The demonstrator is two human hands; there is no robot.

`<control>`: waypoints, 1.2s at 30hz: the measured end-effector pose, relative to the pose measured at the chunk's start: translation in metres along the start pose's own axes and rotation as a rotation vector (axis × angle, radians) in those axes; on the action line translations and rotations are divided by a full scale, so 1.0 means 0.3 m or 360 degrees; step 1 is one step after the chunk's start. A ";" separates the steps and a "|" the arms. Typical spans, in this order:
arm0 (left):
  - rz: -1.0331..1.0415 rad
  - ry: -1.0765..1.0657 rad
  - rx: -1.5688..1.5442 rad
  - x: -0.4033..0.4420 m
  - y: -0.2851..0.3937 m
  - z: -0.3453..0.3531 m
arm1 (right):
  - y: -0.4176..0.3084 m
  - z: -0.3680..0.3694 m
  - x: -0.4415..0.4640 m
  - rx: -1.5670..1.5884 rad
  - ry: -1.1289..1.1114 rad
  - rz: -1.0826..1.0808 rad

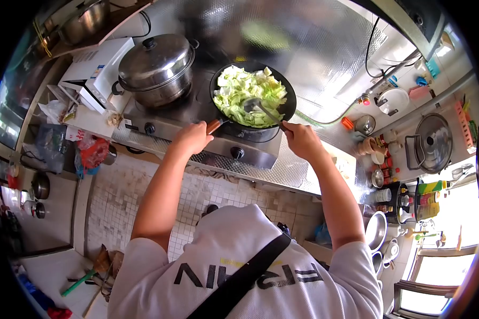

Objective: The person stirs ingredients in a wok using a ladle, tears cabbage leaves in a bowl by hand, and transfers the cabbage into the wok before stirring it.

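Observation:
A dark wok [292, 101] full of chopped cabbage [245, 90] sits on the right burner of the gas stove [213, 149]. My left hand [193, 138] is wrapped round the wok's wooden handle [216, 125]. In my right hand [303, 139] is the handle of a metal spatula [269, 113]; its rounded head rests among the pale green leaves. From this angle I cannot tell whether the spatula's head is flat or hollow.
A lidded steel steamer pot [157, 69] stands on the left burner. A white box-shaped appliance [98, 74] is further left. Bottles and jars [388, 165] crowd the right counter, near a large glass lid [434, 142]. A green hose [324, 123] runs behind the wok.

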State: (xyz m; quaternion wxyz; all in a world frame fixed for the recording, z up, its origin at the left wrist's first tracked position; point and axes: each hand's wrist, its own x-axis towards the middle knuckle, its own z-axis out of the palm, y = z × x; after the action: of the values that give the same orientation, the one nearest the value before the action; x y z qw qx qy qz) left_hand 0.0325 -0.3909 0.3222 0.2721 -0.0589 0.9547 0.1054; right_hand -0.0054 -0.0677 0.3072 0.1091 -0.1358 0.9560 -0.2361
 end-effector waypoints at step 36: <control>-0.0069 -0.0180 -0.0874 -0.011 0.047 0.110 | 0.046 -0.038 0.002 -0.0076 -0.0041 -0.0008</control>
State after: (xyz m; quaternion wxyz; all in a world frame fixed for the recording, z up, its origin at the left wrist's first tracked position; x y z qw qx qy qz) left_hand 0.0495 -0.3695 0.2988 0.3011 -0.1449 0.8721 0.3576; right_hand -0.0119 -0.0514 0.3105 0.1176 -0.1440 0.9595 -0.2117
